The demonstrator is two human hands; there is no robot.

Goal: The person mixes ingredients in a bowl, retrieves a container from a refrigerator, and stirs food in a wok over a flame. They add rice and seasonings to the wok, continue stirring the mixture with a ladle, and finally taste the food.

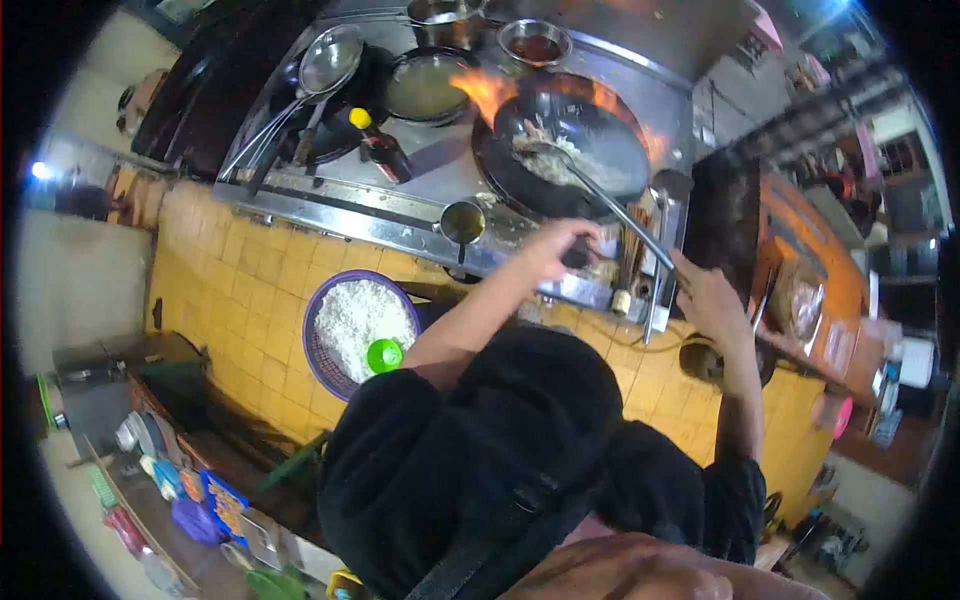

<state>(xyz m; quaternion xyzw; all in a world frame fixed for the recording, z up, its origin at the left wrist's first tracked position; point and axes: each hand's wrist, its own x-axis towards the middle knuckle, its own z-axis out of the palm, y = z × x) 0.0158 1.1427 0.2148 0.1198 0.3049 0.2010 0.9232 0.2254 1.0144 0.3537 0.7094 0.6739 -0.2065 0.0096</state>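
Observation:
My left hand [560, 250] is closed around the dark handle [577, 252] of a large wok [520, 185] on the stove. My right hand [705, 295] grips the long metal shaft of a ladle [615, 208], whose bowl rests among pale food, seemingly rice [562, 168], inside the wok. Orange flames [487, 92] rise around the wok's rim, most strongly on its left side. Left of my left hand, a small metal cup [462, 222] with a dark handle stands at the stove's front edge.
A purple basket [313, 350] of white rice holds a green bowl [384, 355] below the counter. A yellow-capped bottle [385, 150], a pan of liquid [428, 88], strainers [330, 62] and a bowl of red sauce [535, 45] occupy the stove. An orange table [835, 270] stands right.

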